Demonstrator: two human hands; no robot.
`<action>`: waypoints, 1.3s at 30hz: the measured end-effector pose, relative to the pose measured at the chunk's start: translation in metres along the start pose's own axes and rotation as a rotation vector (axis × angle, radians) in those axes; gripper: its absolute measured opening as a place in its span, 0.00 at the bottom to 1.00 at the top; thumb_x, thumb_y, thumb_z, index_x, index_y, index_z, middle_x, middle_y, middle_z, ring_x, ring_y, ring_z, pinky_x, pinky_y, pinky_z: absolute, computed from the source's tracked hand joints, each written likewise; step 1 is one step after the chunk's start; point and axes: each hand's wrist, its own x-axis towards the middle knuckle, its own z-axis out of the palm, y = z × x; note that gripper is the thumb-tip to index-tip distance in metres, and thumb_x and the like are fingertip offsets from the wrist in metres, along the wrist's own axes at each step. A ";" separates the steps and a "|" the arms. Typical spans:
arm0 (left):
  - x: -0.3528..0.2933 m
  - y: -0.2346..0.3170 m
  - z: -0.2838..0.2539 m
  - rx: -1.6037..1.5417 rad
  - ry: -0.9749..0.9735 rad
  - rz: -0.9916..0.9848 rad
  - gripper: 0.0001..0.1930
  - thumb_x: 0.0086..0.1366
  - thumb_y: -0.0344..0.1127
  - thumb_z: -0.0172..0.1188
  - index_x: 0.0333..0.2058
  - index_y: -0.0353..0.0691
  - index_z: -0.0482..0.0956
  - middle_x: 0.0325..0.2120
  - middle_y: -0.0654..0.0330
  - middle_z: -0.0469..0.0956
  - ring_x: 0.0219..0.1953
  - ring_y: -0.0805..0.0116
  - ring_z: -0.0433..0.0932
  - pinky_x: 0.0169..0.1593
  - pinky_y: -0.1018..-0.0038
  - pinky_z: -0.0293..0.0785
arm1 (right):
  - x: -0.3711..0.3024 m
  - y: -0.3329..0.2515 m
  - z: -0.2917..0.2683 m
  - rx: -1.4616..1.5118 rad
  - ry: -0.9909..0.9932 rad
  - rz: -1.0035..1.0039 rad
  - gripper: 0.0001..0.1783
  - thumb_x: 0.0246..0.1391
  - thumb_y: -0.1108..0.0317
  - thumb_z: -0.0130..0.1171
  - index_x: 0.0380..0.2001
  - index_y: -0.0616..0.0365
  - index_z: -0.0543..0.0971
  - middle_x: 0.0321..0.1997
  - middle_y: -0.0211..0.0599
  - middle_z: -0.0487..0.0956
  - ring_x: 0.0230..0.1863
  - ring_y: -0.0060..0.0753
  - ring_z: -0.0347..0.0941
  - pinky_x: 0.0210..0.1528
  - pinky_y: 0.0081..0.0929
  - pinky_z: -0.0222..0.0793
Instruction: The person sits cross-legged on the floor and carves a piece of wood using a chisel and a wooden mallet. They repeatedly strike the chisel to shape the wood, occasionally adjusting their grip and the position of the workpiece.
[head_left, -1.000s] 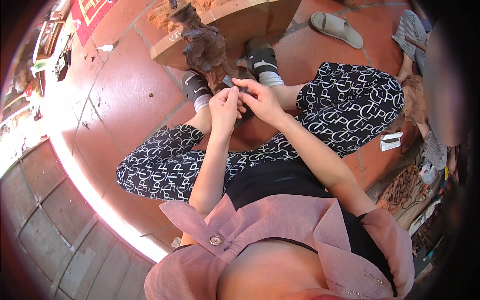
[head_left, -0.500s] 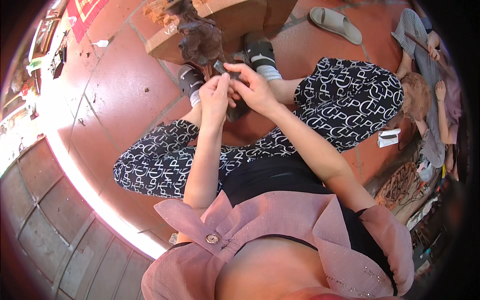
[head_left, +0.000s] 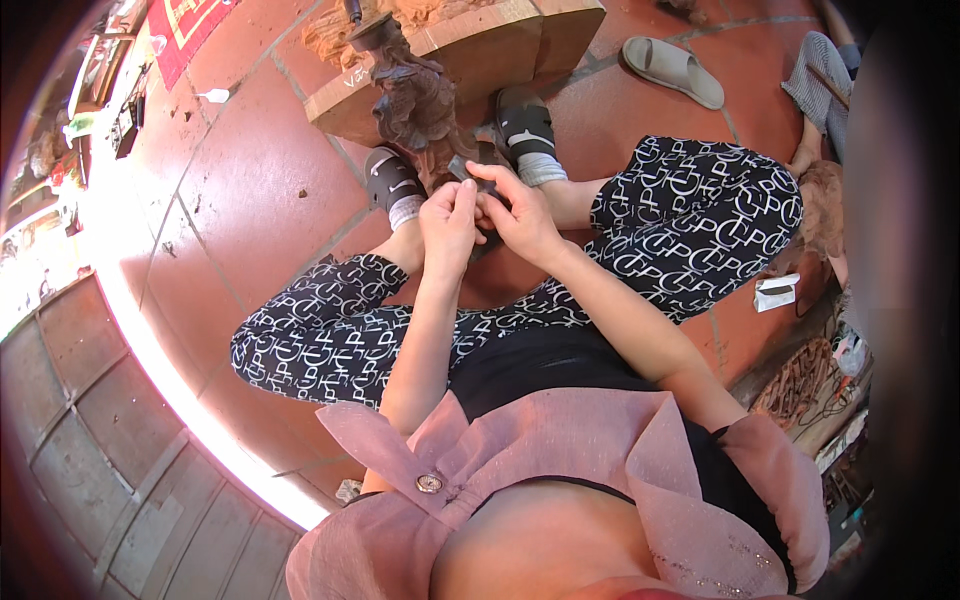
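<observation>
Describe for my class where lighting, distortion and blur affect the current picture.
Head view, left: white glare washes out part of the floor; head view, lower left: joints between grey tiles bow; head view, right rim: a dark blur hides detail; head view, centre: the left hand and right hand look fairly sharp.

past my left hand [head_left: 448, 228] and right hand [head_left: 522, 218], the carved figure [head_left: 415, 98] looks like dark wood, bumpy and a bit shiny. the block [head_left: 505, 48] beyond is smoother wood. floor tiles [head_left: 250, 150] around my grip are glossy. the grey bit [head_left: 457, 167] i hold is too small to tell.
</observation>
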 end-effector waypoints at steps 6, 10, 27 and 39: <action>0.002 -0.003 -0.008 0.047 -0.027 -0.003 0.16 0.71 0.39 0.53 0.25 0.37 0.75 0.17 0.65 0.73 0.16 0.80 0.71 0.17 0.85 0.65 | -0.004 0.011 0.013 -0.020 0.047 -0.061 0.23 0.61 0.76 0.52 0.60 0.55 0.69 0.30 0.36 0.77 0.27 0.18 0.71 0.30 0.21 0.67; -0.001 0.004 -0.003 0.062 0.013 0.106 0.17 0.71 0.40 0.53 0.24 0.37 0.75 0.16 0.66 0.73 0.16 0.81 0.70 0.17 0.84 0.64 | 0.001 0.001 0.014 -0.057 0.129 -0.178 0.22 0.60 0.77 0.53 0.58 0.55 0.71 0.30 0.34 0.76 0.26 0.18 0.68 0.31 0.19 0.67; -0.036 -0.012 -0.023 -0.004 -0.200 -0.022 0.11 0.71 0.36 0.52 0.31 0.37 0.75 0.24 0.68 0.74 0.22 0.83 0.71 0.24 0.82 0.74 | -0.008 -0.007 -0.014 0.417 -0.151 0.402 0.08 0.58 0.69 0.60 0.37 0.61 0.81 0.25 0.21 0.77 0.24 0.11 0.67 0.26 0.13 0.61; -0.031 0.000 -0.024 0.121 -0.001 0.033 0.12 0.74 0.37 0.44 0.45 0.38 0.73 0.21 0.65 0.73 0.16 0.81 0.69 0.19 0.83 0.66 | 0.033 -0.010 0.009 0.312 -0.085 0.251 0.12 0.61 0.64 0.59 0.27 0.61 0.79 0.22 0.22 0.76 0.22 0.11 0.68 0.25 0.14 0.65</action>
